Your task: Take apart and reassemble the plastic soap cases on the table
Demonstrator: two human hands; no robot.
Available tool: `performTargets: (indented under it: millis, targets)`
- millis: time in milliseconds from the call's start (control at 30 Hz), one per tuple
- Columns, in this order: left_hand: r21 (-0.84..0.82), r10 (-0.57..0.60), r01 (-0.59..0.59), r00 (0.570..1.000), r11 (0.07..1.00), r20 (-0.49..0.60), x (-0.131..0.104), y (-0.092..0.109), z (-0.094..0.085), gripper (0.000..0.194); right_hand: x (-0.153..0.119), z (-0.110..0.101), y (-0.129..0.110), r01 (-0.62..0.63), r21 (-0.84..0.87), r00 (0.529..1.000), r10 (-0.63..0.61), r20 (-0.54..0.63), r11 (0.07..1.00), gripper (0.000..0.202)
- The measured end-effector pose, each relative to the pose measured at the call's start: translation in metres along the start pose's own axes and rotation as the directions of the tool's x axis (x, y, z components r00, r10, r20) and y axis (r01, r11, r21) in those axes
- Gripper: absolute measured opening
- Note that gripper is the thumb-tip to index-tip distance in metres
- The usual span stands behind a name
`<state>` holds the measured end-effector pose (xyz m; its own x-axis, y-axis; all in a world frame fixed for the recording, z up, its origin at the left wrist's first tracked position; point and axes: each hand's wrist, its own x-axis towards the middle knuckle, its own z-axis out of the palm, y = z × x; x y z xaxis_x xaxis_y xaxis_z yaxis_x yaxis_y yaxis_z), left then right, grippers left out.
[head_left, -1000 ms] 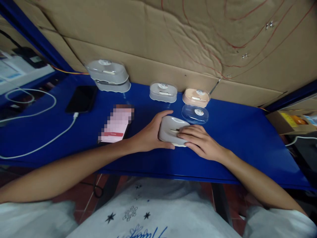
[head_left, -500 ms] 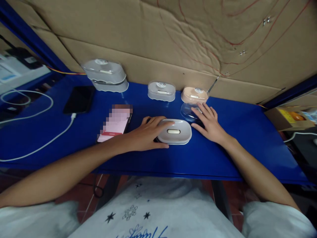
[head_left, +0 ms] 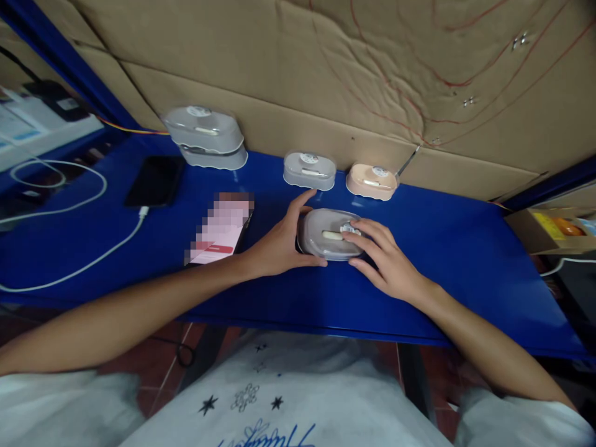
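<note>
A grey oval box with a cream oblong piece in its middle sits on the blue table before me. Over its top lies a clear lid with a round white sticker; whether it is fully seated I cannot tell. My left hand wraps the box's left end, thumb along the near side, index finger raised off behind. My right hand grips the lid's right end, fingertips on top by the sticker and thumb at the near edge.
Behind stand a lidded grey box, a lidded peach box and two stacked grey boxes. On the left lie a lit phone and a dark phone on a white cable. A cardboard wall closes the back.
My right hand has brought the clear lid from the table in front of the peach box onto the grey box. My left index finger has lifted away from the dish's inside.
</note>
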<state>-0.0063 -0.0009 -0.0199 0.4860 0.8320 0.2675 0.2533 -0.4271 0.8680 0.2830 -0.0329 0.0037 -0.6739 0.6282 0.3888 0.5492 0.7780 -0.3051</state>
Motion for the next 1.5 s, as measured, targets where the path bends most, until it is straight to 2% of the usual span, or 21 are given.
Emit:
performTargets:
  millis: [167,267,400,533,667,833,933,1067,1167,1300,1500]
  targets:
    - [0.014,0.058,-0.058,0.998,0.998,0.018,-0.002,0.001,0.002,0.128,-0.001,-0.001,0.005,0.040,-0.062,0.999,-0.040,0.011,0.997,0.063]
    - [0.148,0.049,-0.056,0.997,0.987,0.053,-0.002,0.008,0.000,0.118,0.000,-0.002,0.004,0.049,-0.108,0.999,-0.048,0.010,0.993,0.071]
    - [0.320,0.055,-0.098,0.989,0.942,0.140,0.000,0.011,-0.004,0.102,0.003,-0.005,0.000,0.033,-0.150,0.999,-0.028,0.035,0.988,0.068]
    - [0.329,0.113,-0.166,0.978,0.930,0.173,0.001,0.003,-0.003,0.103,0.003,-0.005,-0.004,0.030,-0.196,0.997,-0.017,0.069,0.980,0.068]
    - [0.330,0.120,-0.173,0.977,0.928,0.174,-0.002,0.000,0.001,0.100,0.001,0.004,-0.001,-0.002,-0.224,0.998,0.018,0.066,0.975,0.067]
    - [0.331,0.108,-0.155,0.982,0.931,0.156,-0.007,0.000,0.006,0.095,0.001,0.010,0.013,0.037,-0.104,0.993,-0.025,0.113,0.994,0.070]
    - [0.321,0.101,-0.149,0.982,0.935,0.163,-0.007,0.001,0.005,0.092,0.002,0.003,0.021,0.066,-0.062,0.989,-0.058,0.135,0.996,0.071]
    - [0.282,0.080,-0.134,0.978,0.950,0.193,-0.004,0.004,0.002,0.088,0.003,-0.004,0.026,0.068,-0.034,0.993,-0.064,0.099,0.997,0.079]
    - [0.233,0.084,-0.130,0.976,0.964,0.200,-0.001,0.004,-0.001,0.088,0.002,-0.004,0.025,0.029,-0.015,0.997,-0.028,0.076,0.999,0.086]
    - [0.191,0.092,-0.128,0.978,0.973,0.185,0.002,0.006,-0.005,0.080,0.001,-0.003,0.020,-0.035,0.023,0.992,0.033,0.119,0.999,0.083]
    - [0.297,0.050,-0.122,0.970,0.947,0.238,0.003,0.020,0.001,0.077,0.003,-0.013,0.020,-0.128,0.172,0.978,0.095,0.186,0.977,0.083]
